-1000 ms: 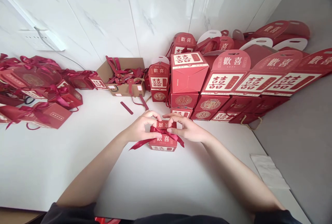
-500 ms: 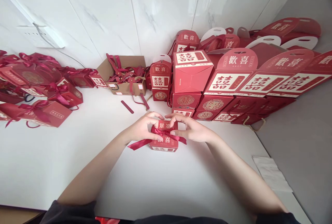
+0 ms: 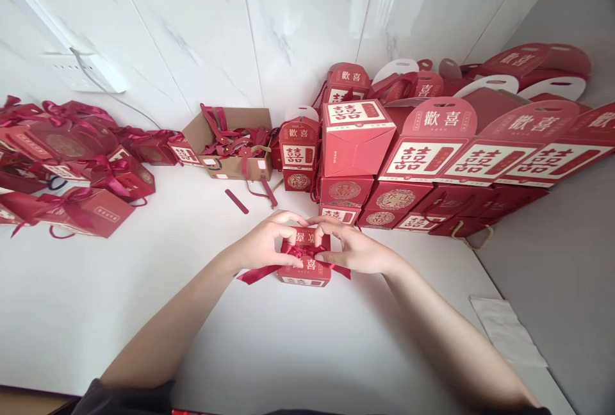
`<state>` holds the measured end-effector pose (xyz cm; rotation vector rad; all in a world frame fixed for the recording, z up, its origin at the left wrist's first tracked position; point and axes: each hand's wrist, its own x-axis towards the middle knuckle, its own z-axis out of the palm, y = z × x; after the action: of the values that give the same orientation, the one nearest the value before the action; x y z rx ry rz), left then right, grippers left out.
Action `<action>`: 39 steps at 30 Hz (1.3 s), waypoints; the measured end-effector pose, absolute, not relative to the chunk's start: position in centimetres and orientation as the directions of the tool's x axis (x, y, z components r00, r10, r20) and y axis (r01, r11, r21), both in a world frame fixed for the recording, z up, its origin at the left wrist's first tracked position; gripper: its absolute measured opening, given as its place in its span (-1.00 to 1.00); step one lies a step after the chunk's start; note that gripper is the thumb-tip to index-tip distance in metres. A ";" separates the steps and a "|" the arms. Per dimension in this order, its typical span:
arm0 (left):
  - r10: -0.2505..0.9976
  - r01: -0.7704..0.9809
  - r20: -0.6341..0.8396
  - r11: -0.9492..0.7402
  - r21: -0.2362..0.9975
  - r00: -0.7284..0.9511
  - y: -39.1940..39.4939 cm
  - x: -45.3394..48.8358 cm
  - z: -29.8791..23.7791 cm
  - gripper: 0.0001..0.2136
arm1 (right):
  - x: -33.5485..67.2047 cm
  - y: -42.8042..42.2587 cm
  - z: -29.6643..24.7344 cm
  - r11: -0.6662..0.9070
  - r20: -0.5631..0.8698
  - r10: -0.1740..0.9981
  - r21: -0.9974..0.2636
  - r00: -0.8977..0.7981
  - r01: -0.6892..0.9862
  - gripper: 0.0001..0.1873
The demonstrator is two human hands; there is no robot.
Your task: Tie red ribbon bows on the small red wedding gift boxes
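Note:
A small red gift box (image 3: 303, 282) with gold lettering sits on the white table in front of me. Across its top runs a dark red satin ribbon (image 3: 259, 274), knotted in the middle, with its tails hanging out to both sides. My left hand (image 3: 269, 245) is closed on the ribbon at the left of the knot, thumb and fingers pinching. From the other side my right hand (image 3: 353, 247) pinches the ribbon at the right of the knot. The fingertips of both hands nearly meet beyond the box, and the fingers partly hide the ribbon loops.
An open cardboard box (image 3: 235, 168) of ribbon pieces stands at the back, with a loose dark red strip (image 3: 236, 202) before it. Stacked red gift boxes (image 3: 427, 155) fill the right rear. Ribboned boxes (image 3: 96, 210) are piled left. A white sheet (image 3: 508, 332) lies right.
Both hands stay at the ribbon knot, with small finger movements. The bow loops look smaller and tighter, and the right tail hangs slightly lower. The whole view has shifted a little.

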<state>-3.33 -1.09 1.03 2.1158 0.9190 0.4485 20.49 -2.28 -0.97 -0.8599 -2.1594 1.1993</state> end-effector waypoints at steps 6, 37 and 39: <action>0.738 0.476 0.009 -0.445 0.758 0.675 -0.9 -3.4 0.8 -0.70 | 20.3 -2.8 -0.1 0.474 0.173 0.728 -0.827 -0.663 0.304 -0.82; 0.759 0.513 -0.064 -0.373 0.773 0.647 -0.7 -3.4 0.4 -0.72 | 20.0 -2.1 -1.8 0.390 0.171 0.732 -0.899 -0.660 0.198 -0.77; 0.757 0.509 -0.056 -0.380 0.772 0.651 -0.7 -3.4 0.4 -0.73 | 19.9 -2.1 -1.9 0.376 0.185 0.739 -0.911 -0.648 0.168 -0.75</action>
<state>-3.41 -0.69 0.41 2.0653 0.9809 0.3928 19.88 -2.11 -1.88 -0.7785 -2.0526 1.2625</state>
